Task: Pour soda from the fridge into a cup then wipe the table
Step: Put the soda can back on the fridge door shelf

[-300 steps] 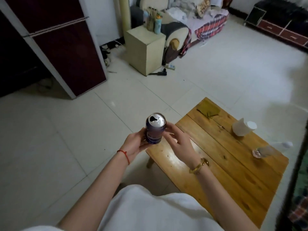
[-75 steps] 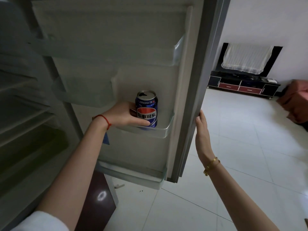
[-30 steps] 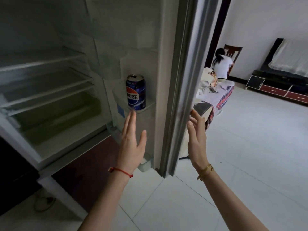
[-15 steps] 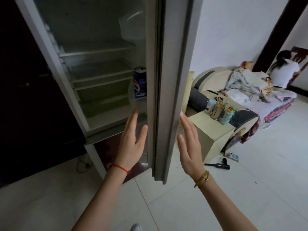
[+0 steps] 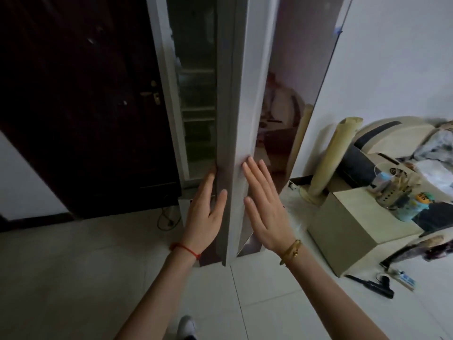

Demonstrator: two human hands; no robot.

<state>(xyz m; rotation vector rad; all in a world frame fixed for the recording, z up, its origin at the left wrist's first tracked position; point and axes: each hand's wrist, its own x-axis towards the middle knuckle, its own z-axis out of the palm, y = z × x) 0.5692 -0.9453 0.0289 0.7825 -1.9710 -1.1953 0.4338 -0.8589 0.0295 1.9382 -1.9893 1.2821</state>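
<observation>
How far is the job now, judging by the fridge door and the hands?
Done: nothing shown here proves it; no can or cup is in view. In hand: the fridge door is nearly closed, the left hand at its edge and the right hand flat on its front. Left: closing it fully, then wiping the table.

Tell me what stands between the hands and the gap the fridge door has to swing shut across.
Nothing visible blocks it. The fridge door stands edge-on, nearly shut, with only a narrow gap showing the shelves. The left hand lies flat by the door's inner edge, so its fingers could be caught; the right hand presses the outer face.
</observation>
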